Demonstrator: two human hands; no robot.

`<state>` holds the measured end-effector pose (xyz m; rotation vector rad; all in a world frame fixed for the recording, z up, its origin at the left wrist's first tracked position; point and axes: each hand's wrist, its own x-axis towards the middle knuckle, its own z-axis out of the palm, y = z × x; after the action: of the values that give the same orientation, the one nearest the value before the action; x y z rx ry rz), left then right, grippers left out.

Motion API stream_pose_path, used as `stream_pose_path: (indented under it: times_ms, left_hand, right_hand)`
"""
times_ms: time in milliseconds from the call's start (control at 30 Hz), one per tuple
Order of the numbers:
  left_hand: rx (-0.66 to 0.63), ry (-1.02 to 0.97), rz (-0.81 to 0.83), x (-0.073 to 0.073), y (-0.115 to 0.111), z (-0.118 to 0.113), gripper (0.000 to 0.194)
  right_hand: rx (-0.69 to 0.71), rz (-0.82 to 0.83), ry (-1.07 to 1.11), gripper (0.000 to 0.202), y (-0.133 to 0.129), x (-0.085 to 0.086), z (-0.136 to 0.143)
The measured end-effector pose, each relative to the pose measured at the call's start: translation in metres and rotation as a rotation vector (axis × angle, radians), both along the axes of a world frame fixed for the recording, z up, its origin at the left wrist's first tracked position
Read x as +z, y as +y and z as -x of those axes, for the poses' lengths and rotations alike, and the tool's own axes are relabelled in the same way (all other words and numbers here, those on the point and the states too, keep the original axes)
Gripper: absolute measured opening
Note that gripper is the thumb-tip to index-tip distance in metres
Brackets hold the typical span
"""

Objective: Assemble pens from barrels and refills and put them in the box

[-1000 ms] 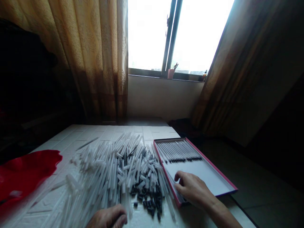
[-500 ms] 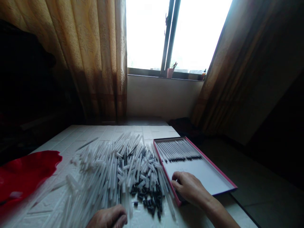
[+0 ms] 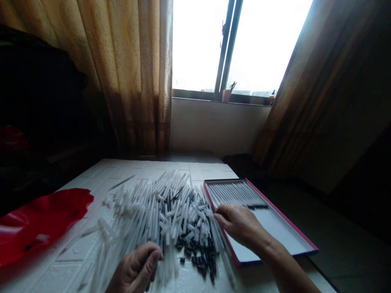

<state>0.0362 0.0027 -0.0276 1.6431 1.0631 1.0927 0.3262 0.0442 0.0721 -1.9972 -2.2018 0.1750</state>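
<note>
Many translucent plastic tubes (image 3: 137,219) lie heaped over the white table, with a cluster of small black caps (image 3: 200,256) at the heap's near right. At the right stands a shallow pink-edged box (image 3: 275,232) with a row of capped tubes (image 3: 235,193) at its far end. My right hand (image 3: 240,224) is over the box's left edge, fingers closed at the row's near left; what they hold, if anything, is hidden. My left hand (image 3: 137,266) is closed at the heap's near edge, thumb against the fingers; a small dark thing shows under it, too unclear to name.
A red wavy-edged plastic dish (image 3: 51,219) lies on the left of the table (image 3: 97,175). Behind are patterned curtains (image 3: 134,73) and a window with a pink cup (image 3: 226,95) on its sill. Dark floor shows to the right.
My right hand has moved up along the box toward the row of tubes. My left hand has risen a little farther into view. The whole view has shifted slightly.
</note>
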Motion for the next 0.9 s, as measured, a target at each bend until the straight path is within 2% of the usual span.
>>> stream_pose_path:
  times_ms: [133,233,333,500,900]
  left_hand:
    - [0.162,-0.101,-0.022,0.008,0.005,0.004,0.050]
    - [0.265,-0.173,0.022,0.016,0.005,0.001,0.056]
    - [0.266,-0.175,0.029,0.023,0.003,-0.003,0.058]
    - [0.223,-0.145,0.027,0.027,0.001,-0.004,0.059]
    - [0.147,-0.084,0.007,0.022,0.002,-0.002,0.056]
  right_hand:
    - [0.165,-0.049,0.016,0.015,0.013,-0.001,0.043]
    - [0.260,-0.090,0.014,0.020,0.021,-0.013,0.074]
    - [0.307,-0.127,-0.031,0.028,0.025,-0.031,0.093]
    - [0.352,-0.159,-0.110,0.023,0.023,-0.049,0.102]
    - [0.389,-0.265,-0.132,0.022,0.019,-0.060,0.100]
